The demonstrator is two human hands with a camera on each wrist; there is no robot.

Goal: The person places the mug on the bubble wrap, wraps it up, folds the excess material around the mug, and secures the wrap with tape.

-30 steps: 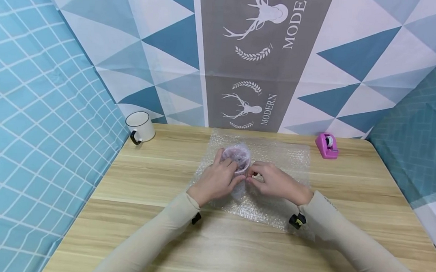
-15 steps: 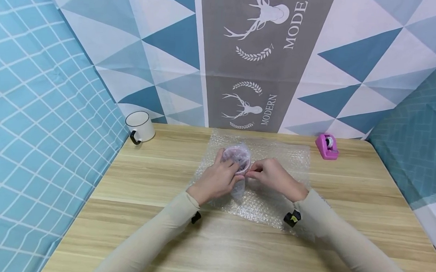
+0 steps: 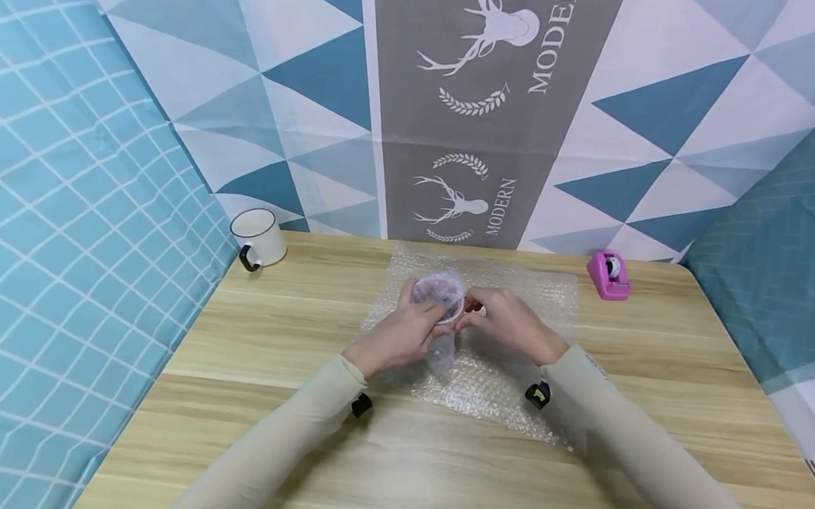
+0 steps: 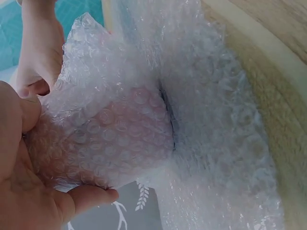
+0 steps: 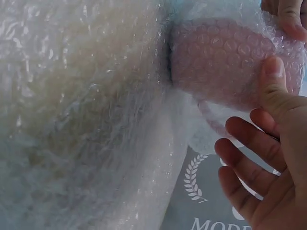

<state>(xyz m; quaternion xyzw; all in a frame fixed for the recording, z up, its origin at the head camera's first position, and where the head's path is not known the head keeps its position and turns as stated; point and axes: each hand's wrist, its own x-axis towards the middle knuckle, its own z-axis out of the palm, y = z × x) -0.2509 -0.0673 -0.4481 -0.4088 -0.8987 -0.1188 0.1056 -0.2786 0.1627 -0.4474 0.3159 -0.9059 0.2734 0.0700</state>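
A pink mug [image 3: 439, 288], wrapped in bubble wrap, stands at the middle of the table. Its pink handle [image 5: 211, 120] shows through the wrap in the right wrist view. My left hand [image 3: 400, 332] grips it at the rim, fingertips hidden in the covered mouth. In the left wrist view the wrap's bubbles lie close round the mug's side. My right hand [image 3: 510, 321] is at the mug's right side. Its thumb [image 5: 274, 72] presses on the wrap, while the other fingers are loosely bent and spread. The flat bubble wrap sheet [image 3: 470, 390] lies beneath.
A white enamel mug [image 3: 259, 239] with a black handle stands at the table's back left corner. At the back right sits a pink tape dispenser [image 3: 610, 276]. Patterned cloths [image 3: 306, 68] hang behind and at both sides of the wooden table [image 3: 398, 474].
My right hand pinched at the wrap by the mug half a second ago; now its fingers are looser, with the thumb against the side. My left hand keeps its grip, and the mug has barely moved.
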